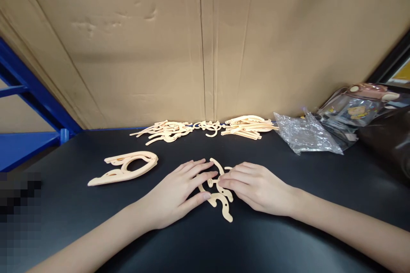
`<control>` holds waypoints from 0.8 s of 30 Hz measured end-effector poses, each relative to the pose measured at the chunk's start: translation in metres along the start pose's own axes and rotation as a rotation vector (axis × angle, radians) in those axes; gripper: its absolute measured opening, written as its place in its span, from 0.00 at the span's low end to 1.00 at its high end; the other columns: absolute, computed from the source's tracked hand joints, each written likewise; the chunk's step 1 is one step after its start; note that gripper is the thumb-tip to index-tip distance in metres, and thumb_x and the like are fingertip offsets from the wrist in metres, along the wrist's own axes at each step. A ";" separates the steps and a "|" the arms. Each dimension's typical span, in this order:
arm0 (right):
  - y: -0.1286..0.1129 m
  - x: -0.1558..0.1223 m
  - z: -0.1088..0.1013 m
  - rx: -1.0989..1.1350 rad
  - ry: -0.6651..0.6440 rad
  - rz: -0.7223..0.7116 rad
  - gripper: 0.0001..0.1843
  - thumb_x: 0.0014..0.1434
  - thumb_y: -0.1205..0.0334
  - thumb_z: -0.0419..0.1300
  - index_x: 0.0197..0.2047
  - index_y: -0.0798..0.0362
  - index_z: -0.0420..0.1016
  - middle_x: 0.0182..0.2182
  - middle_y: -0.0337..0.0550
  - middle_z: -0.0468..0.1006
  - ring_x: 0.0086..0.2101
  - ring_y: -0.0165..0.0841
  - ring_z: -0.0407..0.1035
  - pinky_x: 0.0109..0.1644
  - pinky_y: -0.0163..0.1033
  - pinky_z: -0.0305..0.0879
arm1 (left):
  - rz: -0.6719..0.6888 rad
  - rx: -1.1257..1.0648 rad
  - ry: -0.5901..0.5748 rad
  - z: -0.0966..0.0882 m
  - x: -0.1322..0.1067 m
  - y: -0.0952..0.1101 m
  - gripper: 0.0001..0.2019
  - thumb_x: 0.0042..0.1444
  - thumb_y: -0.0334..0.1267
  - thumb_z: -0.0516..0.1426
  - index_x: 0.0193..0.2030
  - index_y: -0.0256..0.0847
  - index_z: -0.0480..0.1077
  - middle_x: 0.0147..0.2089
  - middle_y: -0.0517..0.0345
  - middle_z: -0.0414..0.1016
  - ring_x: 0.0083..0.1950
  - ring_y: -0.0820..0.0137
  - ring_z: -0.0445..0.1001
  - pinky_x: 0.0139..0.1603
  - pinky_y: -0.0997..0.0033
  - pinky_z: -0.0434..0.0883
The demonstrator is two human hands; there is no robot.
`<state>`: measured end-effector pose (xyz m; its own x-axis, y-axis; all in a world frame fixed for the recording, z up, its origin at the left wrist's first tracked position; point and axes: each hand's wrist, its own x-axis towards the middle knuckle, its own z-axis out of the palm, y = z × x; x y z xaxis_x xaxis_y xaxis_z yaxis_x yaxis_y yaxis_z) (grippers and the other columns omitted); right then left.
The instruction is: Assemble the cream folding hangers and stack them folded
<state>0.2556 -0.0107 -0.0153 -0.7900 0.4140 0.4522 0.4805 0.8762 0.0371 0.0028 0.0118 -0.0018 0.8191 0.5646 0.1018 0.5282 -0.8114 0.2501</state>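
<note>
On the black table in front of me lie several curved cream plastic hanger pieces (226, 212), with small round holes in some of them. My left hand (179, 192) is open over their left side, fingers spread and fingertips touching the pieces. From the right, my right hand (259, 187) reaches in with its fingers stretched out and its fingertips on the same pieces. Its thumb is mostly hidden. Both hands cover part of the group. To the left lies a cream folding hanger (141, 172), its two arms folded to the same side around a round opening.
At the back are a left pile of curved pieces (169, 130), some small hooks (209, 127) and a right pile of hanger arms (248, 127). Clear plastic bags (307, 134) and a transparent pouch (355, 108) lie at right. Cardboard (144, 51) walls the rear; a blue frame (38, 94) stands left.
</note>
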 end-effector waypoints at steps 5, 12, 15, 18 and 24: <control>0.001 -0.001 0.000 0.004 -0.014 0.001 0.15 0.66 0.72 0.48 0.51 0.57 0.72 0.44 0.46 0.79 0.43 0.32 0.72 0.44 0.38 0.68 | -0.019 -0.026 0.068 0.000 -0.001 0.001 0.24 0.66 0.48 0.48 0.67 0.49 0.55 0.70 0.52 0.53 0.68 0.59 0.57 0.66 0.54 0.58; 0.000 -0.001 -0.002 0.022 -0.023 -0.024 0.16 0.66 0.71 0.48 0.53 0.57 0.71 0.45 0.46 0.79 0.45 0.33 0.71 0.46 0.39 0.69 | 0.032 0.002 0.011 0.000 0.000 -0.001 0.24 0.67 0.49 0.48 0.68 0.49 0.54 0.70 0.54 0.54 0.70 0.59 0.52 0.68 0.53 0.55; 0.001 0.000 -0.002 0.021 0.016 -0.001 0.16 0.65 0.71 0.48 0.51 0.57 0.72 0.46 0.47 0.78 0.44 0.34 0.71 0.47 0.39 0.70 | 0.010 0.017 0.024 0.001 0.001 0.001 0.23 0.67 0.49 0.46 0.67 0.48 0.57 0.70 0.54 0.56 0.70 0.61 0.53 0.68 0.55 0.57; 0.001 0.000 -0.002 0.021 0.032 0.027 0.15 0.64 0.72 0.48 0.49 0.57 0.73 0.44 0.48 0.78 0.42 0.33 0.70 0.45 0.39 0.70 | -0.001 0.010 0.062 0.002 0.001 0.003 0.22 0.67 0.49 0.46 0.66 0.49 0.58 0.69 0.55 0.58 0.69 0.61 0.55 0.67 0.56 0.58; 0.002 0.000 -0.005 0.018 0.059 0.079 0.13 0.64 0.71 0.49 0.47 0.55 0.72 0.43 0.47 0.77 0.42 0.33 0.69 0.45 0.39 0.68 | 0.010 0.005 0.046 0.002 0.001 0.001 0.22 0.67 0.48 0.47 0.66 0.50 0.57 0.69 0.55 0.57 0.69 0.60 0.56 0.68 0.56 0.57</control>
<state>0.2591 -0.0103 -0.0107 -0.7256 0.4673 0.5050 0.5332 0.8459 -0.0167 0.0047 0.0111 -0.0030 0.8131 0.5629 0.1487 0.5213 -0.8176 0.2445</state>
